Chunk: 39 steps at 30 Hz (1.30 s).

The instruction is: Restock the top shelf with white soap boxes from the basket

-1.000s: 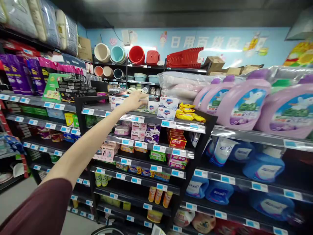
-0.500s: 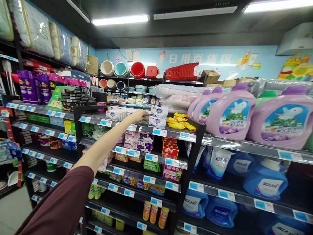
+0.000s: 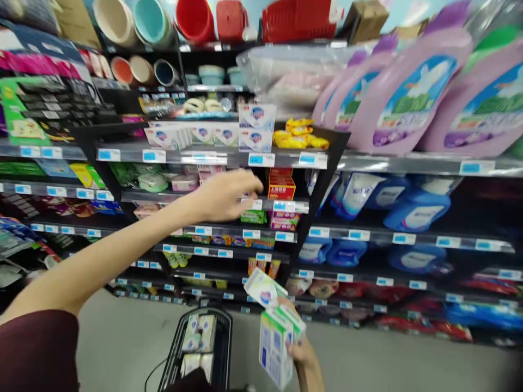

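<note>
The right hand (image 3: 301, 349) grips white-and-green cardboard boxes (image 3: 276, 344), held low, in front of the shelving. The left hand (image 3: 229, 197) is extended before the middle shelves, thumb and fingers apart; it obstructs the view of pink cardboard boxes (image 3: 211, 172). Red cardboard boxes (image 3: 281, 186) are located just beyond its fingertips. Above: two stacked white cardboard boxes (image 3: 256, 128), flanked by yellow plastic packets (image 3: 300, 136). Right: large lilac plastic bottles (image 3: 412, 98). Below left: a black plastic basket (image 3: 230, 333) containing similar boxes (image 3: 198, 331).
</note>
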### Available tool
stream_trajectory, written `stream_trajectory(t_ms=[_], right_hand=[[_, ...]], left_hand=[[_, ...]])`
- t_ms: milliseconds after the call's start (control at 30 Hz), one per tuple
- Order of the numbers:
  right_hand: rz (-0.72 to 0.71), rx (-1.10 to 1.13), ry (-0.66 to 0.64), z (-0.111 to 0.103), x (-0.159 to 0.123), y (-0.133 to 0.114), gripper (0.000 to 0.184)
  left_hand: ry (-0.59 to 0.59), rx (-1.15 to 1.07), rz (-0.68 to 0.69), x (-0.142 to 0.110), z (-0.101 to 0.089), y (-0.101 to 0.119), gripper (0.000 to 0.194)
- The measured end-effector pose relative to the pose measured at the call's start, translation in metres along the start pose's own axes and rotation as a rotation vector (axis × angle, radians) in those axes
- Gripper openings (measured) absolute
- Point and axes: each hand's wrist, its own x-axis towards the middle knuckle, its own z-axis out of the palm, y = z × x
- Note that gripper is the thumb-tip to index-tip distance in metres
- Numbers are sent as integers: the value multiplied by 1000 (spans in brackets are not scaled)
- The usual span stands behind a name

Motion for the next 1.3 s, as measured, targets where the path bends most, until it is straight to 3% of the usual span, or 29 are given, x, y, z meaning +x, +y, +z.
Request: stream_trajectory(t_ms=[67,133,200,267,433,533,633,767,867,933,1033,1100,1200,1300], right_hand=[[36,83,-105,6,-5,3,91],[52,120,-204,13,3,0,89],[54,104,-249,23,16,-3,84],[50,80,-294,33,25,-5,83],[8,-22,-377,49,33,-4,77],[-35,-153,-372,50,32,-7,76],[-86,-190,-350,49,29,-10,79],[-100,-115,-389,57,26,-7,74],[-97,-100,-378,67,28,-1,76],[-118,-98,-308,72,31,1,81],[-104,-41,-211,72,32,0,85],[-80,11,-189,69,32,-2,80],[-81,1,-172,61,30,-3,77],[-85,-112,-137,55,29,0,85]], left_hand=[[-440,-163,54,-26,21,37,35],[-765,-327,27,-47,44,57,50],[-963,-459,-22,-62,64,60,58],[-1048,-527,-69,-71,75,54,62],[-1051,-534,-158,-82,72,42,69],[-992,-642,-126,-88,63,41,70],[-823,-699,-155,-92,48,32,58],[-547,-738,-417,-93,31,15,46],[-320,-944,-581,-96,32,15,43],[-248,-1140,-649,-100,38,24,50],[-303,-1334,-654,-106,45,39,58],[-372,-1320,-605,-107,45,44,51],[-466,-980,-470,-103,40,42,46],[-580,-614,-302,-101,39,38,53]])
